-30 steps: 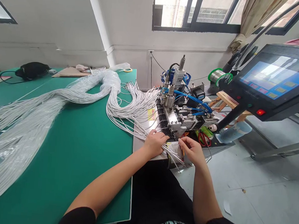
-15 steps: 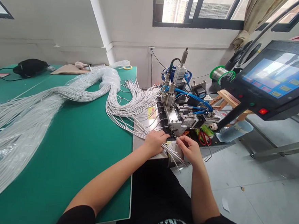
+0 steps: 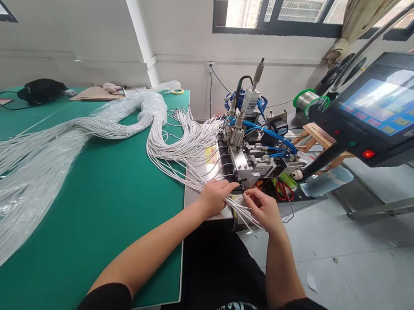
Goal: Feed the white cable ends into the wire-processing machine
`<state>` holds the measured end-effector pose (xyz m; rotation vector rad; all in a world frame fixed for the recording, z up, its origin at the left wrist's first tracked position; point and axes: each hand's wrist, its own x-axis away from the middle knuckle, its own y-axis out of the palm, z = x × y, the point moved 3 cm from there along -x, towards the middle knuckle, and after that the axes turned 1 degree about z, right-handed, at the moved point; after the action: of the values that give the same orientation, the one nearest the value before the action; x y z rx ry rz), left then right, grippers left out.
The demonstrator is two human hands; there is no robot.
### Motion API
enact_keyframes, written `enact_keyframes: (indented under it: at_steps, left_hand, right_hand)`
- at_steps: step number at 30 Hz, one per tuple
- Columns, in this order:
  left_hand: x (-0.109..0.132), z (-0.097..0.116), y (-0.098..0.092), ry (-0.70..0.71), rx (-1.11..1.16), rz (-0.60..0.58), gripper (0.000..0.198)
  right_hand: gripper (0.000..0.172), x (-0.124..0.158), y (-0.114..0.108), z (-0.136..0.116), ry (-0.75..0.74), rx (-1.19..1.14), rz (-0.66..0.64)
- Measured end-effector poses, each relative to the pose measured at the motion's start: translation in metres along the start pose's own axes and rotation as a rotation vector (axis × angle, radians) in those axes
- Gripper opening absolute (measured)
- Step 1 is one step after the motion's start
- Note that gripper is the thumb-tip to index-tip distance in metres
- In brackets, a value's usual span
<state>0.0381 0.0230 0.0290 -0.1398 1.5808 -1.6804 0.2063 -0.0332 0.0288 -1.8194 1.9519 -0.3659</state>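
Observation:
My left hand [image 3: 215,198] is closed over a bunch of white cables [image 3: 243,213], whose loose ends fan out to the right below my right hand. Its foremost finger reaches toward the black front edge of the metal bench machine [image 3: 241,162]. Just under the machine's head, my right hand [image 3: 262,209] pinches with thumb and forefinger. Whatever lies between those fingertips is too small to make out. More white cables [image 3: 186,144] run from the machine's left side back onto the green table [image 3: 127,225].
A long plastic-wrapped cable bundle [image 3: 49,177] lies across the table. At the right, a control screen [image 3: 391,109] on an arm overhangs the machine. Red-handled scissors [image 3: 284,190], a wire spool [image 3: 310,102] and a clear plastic container [image 3: 327,181] are near it.
My left hand's foremost finger has stretched slightly farther toward the machine. The cable ends under my right hand have shifted a little right. The view has tilted slightly.

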Motion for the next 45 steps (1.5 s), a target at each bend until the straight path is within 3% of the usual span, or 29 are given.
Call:
enact_keyframes:
  at_steps: [5,8,11,18,23,33,41,45]
  left_hand:
    - [0.003,-0.001,-0.002,0.002,0.03,0.071,0.035]
    - [0.003,-0.001,-0.002,0.006,0.028,0.104,0.033]
    - [0.004,-0.001,-0.001,0.025,0.026,0.117,0.034]
    - [0.003,0.001,0.0,0.057,-0.007,0.133,0.036]
    - [0.004,0.003,-0.002,0.087,-0.033,0.169,0.027]
    - [0.003,0.005,-0.001,0.09,-0.101,0.161,0.024]
    - [0.002,0.001,0.002,0.014,-0.103,0.065,0.012]
    - [0.002,0.002,0.001,-0.005,-0.112,0.021,0.035]
  right_hand:
    - [0.031,0.007,0.005,-0.023,-0.28,-0.004,-0.214]
    - [0.022,0.007,0.007,-0.027,-0.363,-0.073,-0.17]
    - [0.02,0.005,0.006,-0.022,-0.297,-0.1,-0.04]
    - [0.028,0.0,-0.002,0.002,0.076,-0.27,0.346]
    - [0.032,-0.005,0.002,0.011,0.159,-0.42,0.463]
    - [0.04,-0.007,0.006,0.014,0.123,-0.337,0.391]
    - [0.039,-0.015,0.003,0.022,0.175,-0.479,0.13]
    - [0.036,-0.023,-0.004,0.028,0.17,-0.339,0.107]
